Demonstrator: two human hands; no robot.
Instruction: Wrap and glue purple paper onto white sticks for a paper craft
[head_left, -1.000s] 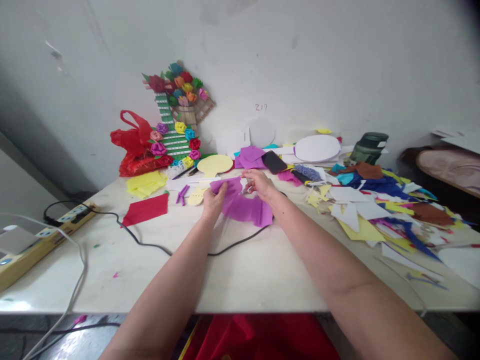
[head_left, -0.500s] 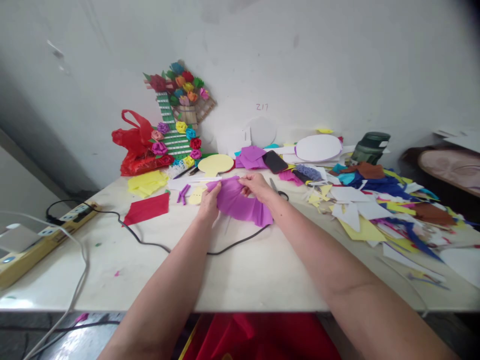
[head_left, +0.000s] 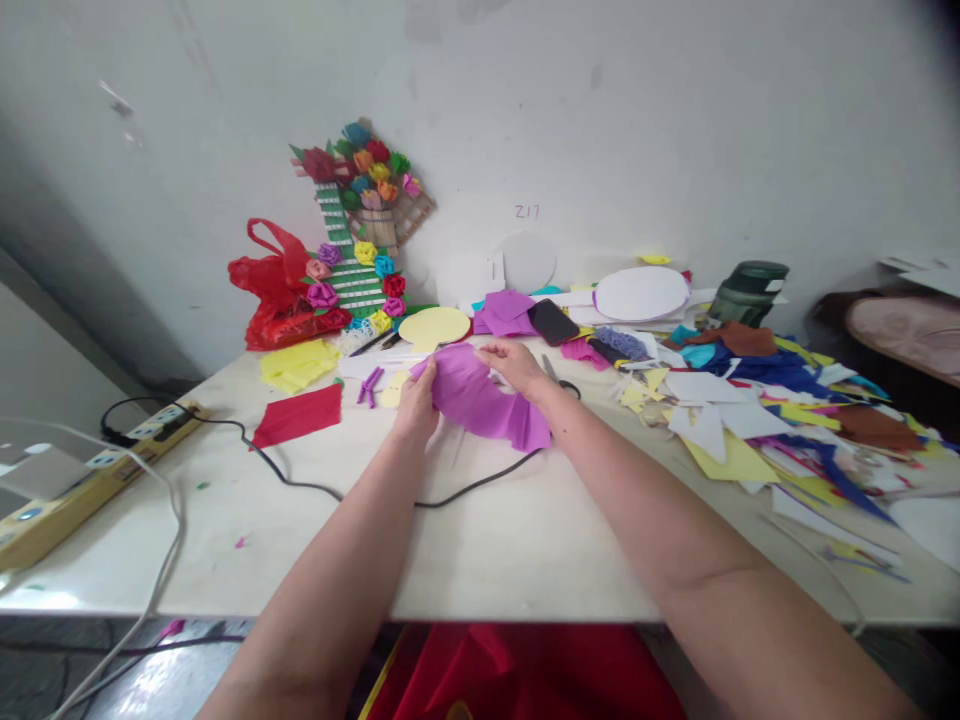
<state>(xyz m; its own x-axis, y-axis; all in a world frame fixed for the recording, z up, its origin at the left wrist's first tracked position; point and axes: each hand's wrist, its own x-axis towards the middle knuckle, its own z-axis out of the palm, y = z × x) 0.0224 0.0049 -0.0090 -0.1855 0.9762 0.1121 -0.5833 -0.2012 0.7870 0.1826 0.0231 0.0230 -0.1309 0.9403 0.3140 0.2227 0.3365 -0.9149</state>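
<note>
A purple sheet of crepe paper (head_left: 480,400) hangs between my hands above the table, its lower right end drooping loosely. My left hand (head_left: 418,400) is closed on its left edge, thumb on top. At the upper edge, my right hand (head_left: 511,362) pinches the paper between thumb and fingers. Just left of my left hand lie several small purple rolled strips (head_left: 368,386) and a pale yellow piece of paper (head_left: 393,390). Scissors (head_left: 568,386) rest partly hidden behind my right wrist.
A black cable (head_left: 292,484) crosses the table from a power strip (head_left: 112,465) at left. Red crepe paper (head_left: 300,415) and yellow crepe paper (head_left: 300,367) lie left. Paper scraps (head_left: 735,420) cover the right side. A dark bottle (head_left: 746,292) and paper-flower decoration (head_left: 360,280) stand behind.
The view has shifted slightly. Both hands keep hold of the purple crepe paper; its upper left part is now bunched and turned a little differently near my left thumb.
</note>
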